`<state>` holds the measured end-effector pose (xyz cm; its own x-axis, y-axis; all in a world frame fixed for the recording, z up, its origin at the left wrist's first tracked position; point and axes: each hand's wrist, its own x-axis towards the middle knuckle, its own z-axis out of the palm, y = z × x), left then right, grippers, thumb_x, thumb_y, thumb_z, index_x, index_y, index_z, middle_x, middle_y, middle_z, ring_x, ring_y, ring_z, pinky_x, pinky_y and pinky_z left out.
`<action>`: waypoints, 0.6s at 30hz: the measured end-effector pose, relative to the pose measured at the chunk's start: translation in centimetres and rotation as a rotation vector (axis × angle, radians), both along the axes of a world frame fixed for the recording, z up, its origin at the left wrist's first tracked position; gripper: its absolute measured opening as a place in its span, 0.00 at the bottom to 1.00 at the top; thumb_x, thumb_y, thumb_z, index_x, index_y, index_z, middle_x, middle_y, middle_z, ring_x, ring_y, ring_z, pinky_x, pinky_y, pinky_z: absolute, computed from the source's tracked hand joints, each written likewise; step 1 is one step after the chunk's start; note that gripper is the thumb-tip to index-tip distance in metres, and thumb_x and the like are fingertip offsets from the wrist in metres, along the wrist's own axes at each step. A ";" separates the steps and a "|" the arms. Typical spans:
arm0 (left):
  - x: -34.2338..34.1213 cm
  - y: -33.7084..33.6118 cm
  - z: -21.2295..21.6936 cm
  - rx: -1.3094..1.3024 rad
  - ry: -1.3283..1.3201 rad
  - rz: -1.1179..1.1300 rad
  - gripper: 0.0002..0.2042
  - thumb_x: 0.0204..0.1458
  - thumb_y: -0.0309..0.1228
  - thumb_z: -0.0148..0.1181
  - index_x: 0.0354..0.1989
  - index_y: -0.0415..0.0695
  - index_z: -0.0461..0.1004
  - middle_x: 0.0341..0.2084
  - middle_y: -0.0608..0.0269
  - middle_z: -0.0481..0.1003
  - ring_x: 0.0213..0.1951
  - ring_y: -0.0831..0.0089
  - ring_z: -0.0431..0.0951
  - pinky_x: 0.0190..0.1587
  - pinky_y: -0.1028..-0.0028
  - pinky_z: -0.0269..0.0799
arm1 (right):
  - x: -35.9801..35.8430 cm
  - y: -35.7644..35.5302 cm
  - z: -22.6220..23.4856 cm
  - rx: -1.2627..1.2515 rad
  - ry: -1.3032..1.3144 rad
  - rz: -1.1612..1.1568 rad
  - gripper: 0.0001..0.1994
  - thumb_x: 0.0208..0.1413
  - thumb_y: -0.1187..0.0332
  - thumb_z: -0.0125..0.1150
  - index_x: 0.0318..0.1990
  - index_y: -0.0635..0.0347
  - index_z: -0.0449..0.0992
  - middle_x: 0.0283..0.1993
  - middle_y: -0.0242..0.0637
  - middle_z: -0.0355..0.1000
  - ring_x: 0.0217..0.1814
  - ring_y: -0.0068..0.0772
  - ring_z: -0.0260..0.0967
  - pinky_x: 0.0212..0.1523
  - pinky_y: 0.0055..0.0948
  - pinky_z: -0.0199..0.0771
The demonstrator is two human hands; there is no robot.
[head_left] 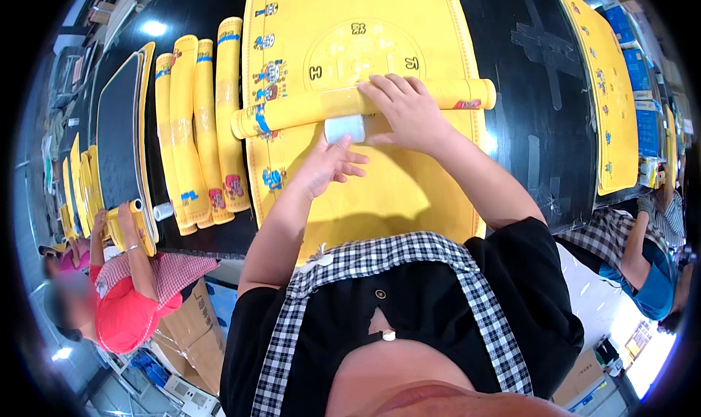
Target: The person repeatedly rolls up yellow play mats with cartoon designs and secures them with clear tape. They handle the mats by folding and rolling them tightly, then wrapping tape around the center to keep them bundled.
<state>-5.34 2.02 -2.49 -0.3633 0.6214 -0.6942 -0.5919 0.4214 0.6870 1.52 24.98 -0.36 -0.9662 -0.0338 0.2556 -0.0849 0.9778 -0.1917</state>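
Note:
A yellow mat rolled into a tube (292, 112) lies crosswise on a flat yellow printed mat (365, 44) in front of me. My right hand (409, 114) rests over the rolled mat right of its middle, fingers bent across the far side and thumb at the near side. Just below the tube is a whitish roll of tape (345, 128), close against it. My left hand (332, 167) holds this roll at its near edge by the thumb side, its other fingers loosely apart. Clear shiny tape shows on the tube's middle.
Several rolled yellow mats (228, 88) lie side by side on the black table (537, 125) at left, beside stacked flat mats (120, 117). More flat mats (602, 96) lie at right near blue boxes (648, 128). Co-workers work at left (135, 300) and right (642, 256).

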 end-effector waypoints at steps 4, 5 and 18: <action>-5.0 3.9 -0.5 0.018 0.041 0.006 0.24 0.68 0.51 0.50 0.65 0.54 0.55 0.44 0.52 0.82 0.34 0.70 0.85 0.28 0.77 0.69 | -7.3 5.3 0.9 -0.029 -0.168 -0.123 0.39 0.42 0.44 0.74 0.63 0.46 0.70 0.59 0.40 0.72 0.64 0.46 0.68 0.64 0.46 0.66; -6.4 5.2 -0.3 0.012 0.076 0.013 0.23 0.68 0.50 0.49 0.65 0.54 0.55 0.44 0.52 0.81 0.35 0.69 0.85 0.29 0.76 0.69 | -9.4 6.9 0.8 -0.079 -0.185 -0.211 0.39 0.42 0.44 0.75 0.63 0.45 0.71 0.58 0.39 0.72 0.63 0.46 0.68 0.64 0.45 0.68; 1.7 -4.9 2.6 0.128 0.267 -0.010 0.18 0.70 0.41 0.47 0.58 0.41 0.67 0.34 0.58 0.82 0.25 0.74 0.81 0.20 0.81 0.70 | 4.7 -4.0 2.9 -0.210 -0.354 -0.171 0.29 0.44 0.49 0.71 0.51 0.56 0.75 0.37 0.46 0.77 0.42 0.50 0.77 0.48 0.45 0.74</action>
<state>-3.60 -2.92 0.09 -0.5155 0.7023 -0.4910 -0.3795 0.3267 0.8656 6.27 20.94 2.56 -0.9825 0.1516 -0.1083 0.1817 0.9088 -0.3757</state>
